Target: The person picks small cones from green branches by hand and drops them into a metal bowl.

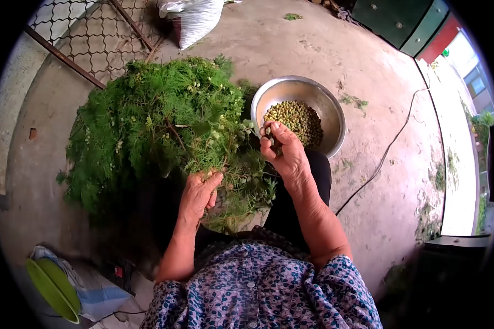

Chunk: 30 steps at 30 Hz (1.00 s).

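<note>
My left hand [201, 192] is closed around a green leafy sprig [217, 156] at the near edge of a big heap of feathery evergreen branches [164, 109]. Pale seed cones dot the foliage. My right hand [285, 151] is curled, with several small round greenish-brown cones [271, 136] in its fingers and palm. It is raised in front of a wide metal bowl [335, 118], overlapping the bowl's near left side in view. Inside the bowl lies a layer of loose small yellow-green and brown cones [299, 122].
A rusty metal lattice [96, 41] lies at the upper left, near a white sack [195, 22]. A black cable [389, 148] runs across the concrete floor on the right. A green basin [52, 290] leans by a bag at lower left. Green cabinets [392, 22] stand at the back right.
</note>
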### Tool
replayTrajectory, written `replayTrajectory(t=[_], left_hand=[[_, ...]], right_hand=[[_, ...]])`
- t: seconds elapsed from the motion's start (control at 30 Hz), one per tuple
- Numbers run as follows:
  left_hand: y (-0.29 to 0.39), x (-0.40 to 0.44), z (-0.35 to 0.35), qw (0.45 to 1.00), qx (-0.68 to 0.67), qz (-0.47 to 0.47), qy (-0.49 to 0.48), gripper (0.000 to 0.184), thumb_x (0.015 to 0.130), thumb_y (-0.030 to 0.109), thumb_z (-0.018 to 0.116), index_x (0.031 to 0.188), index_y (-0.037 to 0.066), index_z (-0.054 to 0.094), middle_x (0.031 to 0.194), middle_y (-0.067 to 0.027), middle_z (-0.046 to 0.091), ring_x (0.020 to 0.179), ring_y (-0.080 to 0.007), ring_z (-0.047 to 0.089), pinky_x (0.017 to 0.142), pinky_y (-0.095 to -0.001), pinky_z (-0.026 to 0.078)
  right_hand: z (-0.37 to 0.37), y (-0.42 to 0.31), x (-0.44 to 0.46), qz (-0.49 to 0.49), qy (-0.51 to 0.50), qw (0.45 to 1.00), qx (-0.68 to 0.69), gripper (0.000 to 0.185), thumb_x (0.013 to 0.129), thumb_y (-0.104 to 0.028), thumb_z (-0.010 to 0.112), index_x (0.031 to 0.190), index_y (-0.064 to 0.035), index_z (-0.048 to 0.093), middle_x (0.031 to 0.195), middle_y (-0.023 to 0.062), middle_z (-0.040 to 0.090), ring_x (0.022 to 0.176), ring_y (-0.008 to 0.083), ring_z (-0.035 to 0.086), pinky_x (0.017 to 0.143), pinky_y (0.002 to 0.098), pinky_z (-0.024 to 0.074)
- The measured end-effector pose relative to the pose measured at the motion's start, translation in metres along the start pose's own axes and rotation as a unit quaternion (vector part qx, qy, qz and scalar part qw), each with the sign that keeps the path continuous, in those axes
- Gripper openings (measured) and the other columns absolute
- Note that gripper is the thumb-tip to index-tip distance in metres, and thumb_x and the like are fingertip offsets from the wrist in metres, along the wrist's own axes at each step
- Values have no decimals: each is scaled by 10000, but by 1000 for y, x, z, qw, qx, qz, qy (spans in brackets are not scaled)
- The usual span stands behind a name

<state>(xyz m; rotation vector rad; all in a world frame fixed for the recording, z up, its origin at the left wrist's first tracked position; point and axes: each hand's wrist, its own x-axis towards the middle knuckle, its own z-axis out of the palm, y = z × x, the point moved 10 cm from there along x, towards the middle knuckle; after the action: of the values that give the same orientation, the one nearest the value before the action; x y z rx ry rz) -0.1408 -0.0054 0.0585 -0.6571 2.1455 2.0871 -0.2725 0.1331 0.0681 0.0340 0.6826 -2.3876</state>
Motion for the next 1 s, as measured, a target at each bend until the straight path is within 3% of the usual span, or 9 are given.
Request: replayTrajectory(t=[0.27,0.33,0.4,0.43,0.53,0.63,0.67,0.73,1.0], left_hand=[[-5,2,-10,998,-39,22,42,228,828,242,589,806,17,560,654,-65,611,360,-48,373,319,-184,277],[1,3,-6,997,-57,38,36,199,824,202,589,809,6,559,727,-92,638,355,-49,368,320,-184,278],[-8,4,-6,996,-74,32,26,170,819,165,585,818,-4,562,742,-92,641,354,-51,369,321,-189,283],[-6,2,-6,996,-82,27,39,146,810,135,584,824,-9,564,748,-93,643,353,-52,373,319,-192,285],[-13,3,-8,991,-123,14,51,122,800,109,587,824,-9,567,746,-90,643,358,-56,390,324,-189,293],[-18,4,-12,987,-144,29,66,128,802,116,589,839,-5,568,758,-88,644,364,-56,397,331,-188,299],[-19,4,-14,987,-143,27,73,128,802,116,589,839,-5,568,758,-88,644,364,-56,397,331,-188,299],[-19,5,-10,986,-160,24,50,132,804,122,595,861,6,568,764,-85,642,373,-58,402,336,-186,301],[-14,1,-11,985,-159,13,70,171,823,198,597,875,36,596,690,-45,614,379,-53,408,329,-182,293]], right_hand=[[-42,-21,10,-41,136,989,47,367,937,-326,356,950,15,492,809,105,532,697,193,525,551,276,443],[-55,-41,13,-99,185,976,58,429,918,-356,392,1011,60,445,901,160,520,826,274,542,721,344,490],[-63,-60,8,-123,209,967,77,685,867,-428,469,1187,141,261,1160,281,309,1052,317,424,876,395,455],[-70,-71,6,-132,244,959,56,682,870,-403,483,1220,125,229,1175,260,274,1084,311,381,893,380,438],[-94,-116,2,-216,292,922,-131,639,848,-390,523,1212,77,283,1128,205,319,1026,283,384,805,346,451],[-132,-137,5,-270,274,908,-163,595,852,-360,507,1199,74,296,1128,171,350,1015,307,396,803,365,475],[-154,-141,5,-264,339,893,-132,580,857,-356,494,1192,77,303,1129,158,359,1017,317,395,805,367,485],[-224,-149,31,-305,348,877,127,503,881,-400,432,1125,39,395,1101,150,385,985,279,447,637,365,511],[-231,-127,4,-188,501,811,236,565,712,-559,602,969,-74,469,999,91,399,1041,230,415,799,410,449]])
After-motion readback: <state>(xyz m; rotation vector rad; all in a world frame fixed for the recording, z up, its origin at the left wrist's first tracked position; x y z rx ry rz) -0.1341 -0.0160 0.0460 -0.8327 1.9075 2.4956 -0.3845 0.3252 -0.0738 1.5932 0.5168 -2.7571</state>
